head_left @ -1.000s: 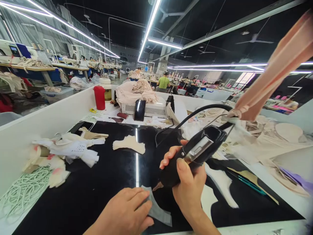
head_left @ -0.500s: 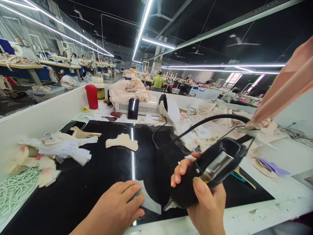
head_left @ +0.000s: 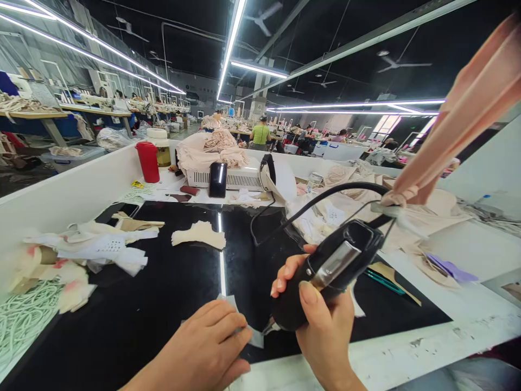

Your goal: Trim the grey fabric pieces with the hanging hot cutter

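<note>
My right hand [head_left: 325,326] is wrapped round a black hand-held tool [head_left: 325,271] with a metal plate on top and a black cable running up and back. The tool's pointed tip [head_left: 269,327] rests near the edge of a small pale grey fabric piece [head_left: 254,336] on the black table top [head_left: 163,304]. My left hand [head_left: 203,350] lies flat on that fabric piece, fingers stretched out and pressing it down. A peach fabric strip [head_left: 459,114] hangs from the upper right, tied to the cable.
A cream cut piece [head_left: 198,235] lies mid-table. White and pink scraps [head_left: 93,247] and coiled cord [head_left: 22,317] sit at the left. A red cup [head_left: 148,161], a phone [head_left: 217,179], a white machine with fabric [head_left: 228,176] stand behind. Fabric piles [head_left: 407,217] fill the right. People work in the distance.
The view shifted slightly. My right hand brought the tool's tip back toward the grey piece, and my left hand slid further over it, covering more of the fabric.
</note>
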Action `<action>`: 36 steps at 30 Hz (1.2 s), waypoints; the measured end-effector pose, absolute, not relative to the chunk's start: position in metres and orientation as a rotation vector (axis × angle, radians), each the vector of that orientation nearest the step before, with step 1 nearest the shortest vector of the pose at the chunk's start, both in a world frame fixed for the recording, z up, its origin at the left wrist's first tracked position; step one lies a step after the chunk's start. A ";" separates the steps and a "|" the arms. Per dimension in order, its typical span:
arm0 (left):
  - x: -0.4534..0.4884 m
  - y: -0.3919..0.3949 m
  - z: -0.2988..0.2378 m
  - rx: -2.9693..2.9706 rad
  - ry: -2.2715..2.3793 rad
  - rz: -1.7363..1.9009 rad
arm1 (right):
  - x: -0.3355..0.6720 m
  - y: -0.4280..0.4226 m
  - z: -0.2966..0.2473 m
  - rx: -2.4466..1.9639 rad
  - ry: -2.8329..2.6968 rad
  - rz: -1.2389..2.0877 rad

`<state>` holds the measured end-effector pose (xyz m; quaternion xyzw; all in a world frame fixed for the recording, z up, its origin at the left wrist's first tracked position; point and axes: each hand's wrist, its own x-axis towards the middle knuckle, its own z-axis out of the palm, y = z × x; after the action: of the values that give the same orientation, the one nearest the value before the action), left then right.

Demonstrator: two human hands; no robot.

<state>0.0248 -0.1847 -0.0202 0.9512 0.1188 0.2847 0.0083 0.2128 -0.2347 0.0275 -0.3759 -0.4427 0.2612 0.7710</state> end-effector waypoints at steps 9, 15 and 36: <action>0.026 -0.187 -0.022 2.919 0.365 0.847 | 0.214 -0.235 0.028 -0.799 -0.970 0.570; 0.026 -0.187 -0.024 2.941 0.316 0.836 | 0.215 -0.237 0.022 -0.809 -1.003 0.570; 0.031 -0.182 -0.039 2.907 0.247 0.955 | 0.218 -0.238 0.019 -0.843 -1.014 0.539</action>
<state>0.0314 -0.1817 -0.0388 0.9463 0.0804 0.3110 0.0358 0.2184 -0.2383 0.0191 -0.3869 -0.4652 0.2475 0.7567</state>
